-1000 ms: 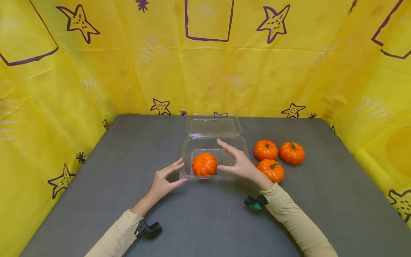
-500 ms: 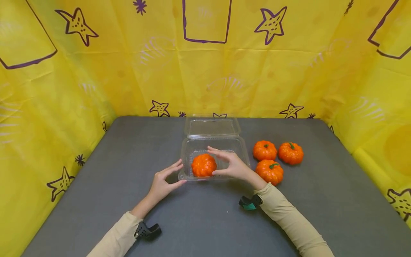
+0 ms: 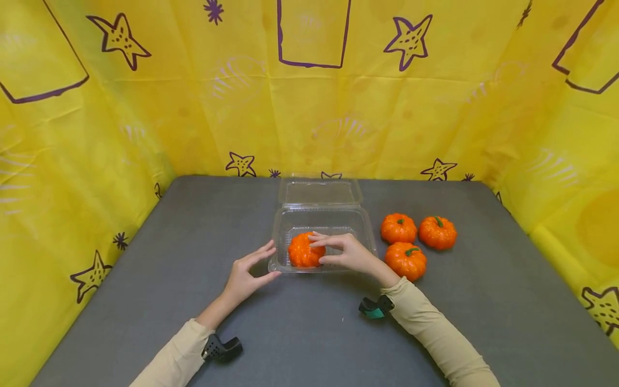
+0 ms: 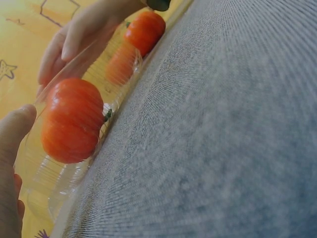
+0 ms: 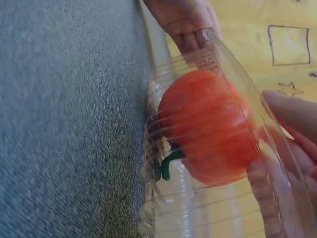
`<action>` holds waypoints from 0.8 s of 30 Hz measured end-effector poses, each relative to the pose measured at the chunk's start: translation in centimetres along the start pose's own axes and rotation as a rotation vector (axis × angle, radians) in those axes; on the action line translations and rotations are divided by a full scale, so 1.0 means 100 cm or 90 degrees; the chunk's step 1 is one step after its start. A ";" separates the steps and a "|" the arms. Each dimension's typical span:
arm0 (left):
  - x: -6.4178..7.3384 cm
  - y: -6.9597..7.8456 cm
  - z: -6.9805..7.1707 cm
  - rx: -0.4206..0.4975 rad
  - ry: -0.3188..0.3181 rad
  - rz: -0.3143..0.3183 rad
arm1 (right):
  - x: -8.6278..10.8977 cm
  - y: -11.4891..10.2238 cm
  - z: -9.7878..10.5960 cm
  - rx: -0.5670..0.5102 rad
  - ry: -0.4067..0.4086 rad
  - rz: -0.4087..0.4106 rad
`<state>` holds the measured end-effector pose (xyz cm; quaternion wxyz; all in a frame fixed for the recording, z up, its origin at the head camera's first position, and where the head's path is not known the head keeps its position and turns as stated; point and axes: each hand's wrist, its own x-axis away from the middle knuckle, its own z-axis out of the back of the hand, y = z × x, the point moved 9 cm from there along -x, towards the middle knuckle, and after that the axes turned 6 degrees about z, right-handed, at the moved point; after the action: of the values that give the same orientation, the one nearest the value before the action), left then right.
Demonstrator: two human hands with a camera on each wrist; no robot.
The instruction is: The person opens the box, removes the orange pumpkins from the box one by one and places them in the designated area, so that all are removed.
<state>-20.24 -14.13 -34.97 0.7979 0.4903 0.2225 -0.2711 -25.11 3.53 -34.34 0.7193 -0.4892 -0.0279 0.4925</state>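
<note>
An orange toy pumpkin (image 3: 301, 252) sits in the left part of a clear plastic clamshell container (image 3: 321, 217), whose lid (image 3: 320, 191) lies folded back. Its green stem (image 5: 171, 161) points downward in the right wrist view. My right hand (image 3: 353, 255) reaches over the container's front right, fingers and thumb on the pumpkin's right side. At the front left corner my left hand (image 3: 244, 277) holds the container, thumb at the front and fingers along the left side. Through the plastic in the left wrist view, the pumpkin (image 4: 72, 119) rests at the bottom.
Three more orange pumpkins stand right of the container: one near its right wall (image 3: 398, 228), one farther right (image 3: 437, 233), and one in front (image 3: 406, 260), close to my right wrist. A yellow patterned cloth (image 3: 309, 107) surrounds the grey table (image 3: 217, 215) at back and sides.
My right hand has moved left and its fingers have closed onto the pumpkin in the container. The left hand stays at the corner. The other pumpkins have not moved.
</note>
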 end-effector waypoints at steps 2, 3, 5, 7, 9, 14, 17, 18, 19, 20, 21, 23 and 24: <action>0.000 0.000 0.000 0.000 -0.002 0.002 | 0.001 0.010 -0.001 0.005 -0.007 -0.017; 0.000 0.000 0.000 0.000 -0.002 0.001 | 0.002 0.015 -0.002 0.008 -0.012 -0.023; 0.000 -0.001 0.000 0.002 -0.003 0.004 | 0.001 0.019 -0.004 0.018 -0.025 -0.029; 0.001 -0.001 0.000 0.002 0.000 0.003 | 0.000 0.021 -0.004 0.032 -0.035 -0.027; 0.001 -0.001 -0.001 0.002 0.003 -0.002 | 0.000 0.023 -0.003 0.033 -0.033 -0.029; 0.004 0.000 -0.001 0.003 0.009 -0.012 | -0.004 0.027 -0.004 0.057 -0.006 -0.054; 0.003 0.002 -0.001 0.009 0.008 -0.019 | -0.007 0.030 -0.002 0.077 0.038 -0.075; 0.003 0.002 -0.001 0.012 0.008 -0.023 | -0.007 0.031 0.000 0.075 0.057 -0.085; 0.002 0.003 -0.001 0.013 0.008 -0.028 | -0.007 0.032 0.001 0.068 0.078 -0.092; 0.002 0.004 -0.001 0.013 0.009 -0.034 | -0.007 0.033 0.003 0.062 0.098 -0.099; 0.001 0.004 -0.001 0.013 0.010 -0.040 | -0.007 0.034 0.005 0.059 0.114 -0.109; 0.001 0.005 0.000 0.011 0.014 -0.047 | -0.007 0.036 0.007 0.054 0.136 -0.116; 0.001 0.005 0.001 0.008 0.016 -0.049 | -0.007 0.036 0.008 0.058 0.140 -0.119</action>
<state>-19.86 -14.01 -34.67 0.7812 0.4895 0.2491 -0.2968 -28.35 3.65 -36.25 0.7820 -0.5026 0.0281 0.3675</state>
